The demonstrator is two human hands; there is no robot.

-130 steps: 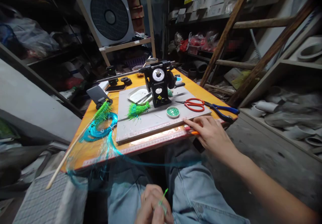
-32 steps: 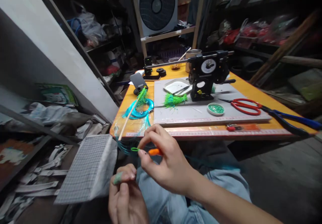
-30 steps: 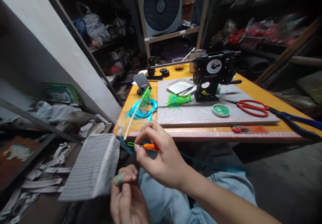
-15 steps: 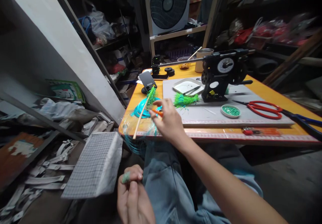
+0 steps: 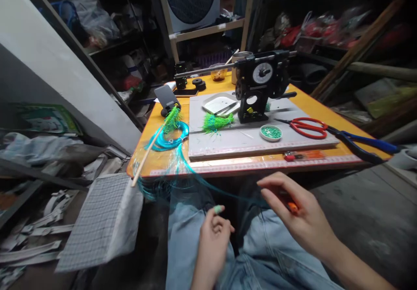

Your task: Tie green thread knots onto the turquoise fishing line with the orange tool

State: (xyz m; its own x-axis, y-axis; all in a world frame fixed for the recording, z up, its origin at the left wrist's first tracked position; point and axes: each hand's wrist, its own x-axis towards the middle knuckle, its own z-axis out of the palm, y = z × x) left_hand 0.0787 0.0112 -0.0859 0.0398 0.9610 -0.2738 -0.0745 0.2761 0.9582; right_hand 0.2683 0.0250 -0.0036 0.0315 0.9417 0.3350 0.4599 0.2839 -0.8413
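Note:
My right hand (image 5: 296, 214) is over my right thigh, its thumb and forefinger close together. An orange-handled tool (image 5: 293, 208), mostly hidden, lies in its palm. A thin teal strand (image 5: 215, 187) runs from the bundle at the table edge towards this hand; its end is hard to see. Above my lap, my left hand (image 5: 215, 235) has its forefinger stretched out, with green tape round it, and the other fingers loosely bent; I see nothing in it. The teal coil (image 5: 169, 136) lies on the table, with a green-bristled stick (image 5: 146, 157) across its left side.
A grey board (image 5: 202, 149) bears a black machine (image 5: 256, 92), green bristles (image 5: 215, 123), a dish of green beads (image 5: 270, 133), a white tray (image 5: 211, 104) and red-handled scissors (image 5: 308, 128). Blue-handled pliers (image 5: 365, 144) and an orange cutter (image 5: 304, 155) lie by the table's front edge.
My right hand has moved from the coil, right and down over my lap, drawing a teal strand along. My left hand has shifted right and its forefinger has straightened. The view has turned rightwards.

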